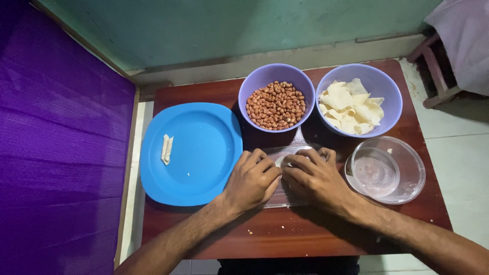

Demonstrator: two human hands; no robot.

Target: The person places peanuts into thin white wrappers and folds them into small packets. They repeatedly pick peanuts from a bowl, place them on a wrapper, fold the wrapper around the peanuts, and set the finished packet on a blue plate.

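I am looking down at both hands meeting over a small pale piece of wrapper (pixel 279 161) on a clear sheet (pixel 285 175) lying on the surface (pixel 316 234). My left hand (pixel 250 181) is curling its fingertips (pixel 269 164) onto the piece, and my right hand (pixel 315 178) is pressing in from the other side, fingertips (pixel 291 164) touching it too. Both grips are narrow, pinched on the wrapper, though the knuckles are hiding most of it, so I cannot tell how far it is rolled.

I am judging the piece as very light, thin and soft, likely to tear or unroll if squeezed hard. It is best held at its two ends with light fingertip pressure, as the hands are doing now. The sheet under it looks smooth and may be slippery.

Moving outward, a blue plate (pixel 204 153) is sitting just beside the left hand, carrying one finished roll (pixel 166 149) near its far left edge. Behind the hands, a bowl of peanuts (pixel 275 105) and a bowl of wrappers (pixel 351 106) are standing side by side. A clear lidded tub (pixel 387 170) is resting to the right of the right hand.
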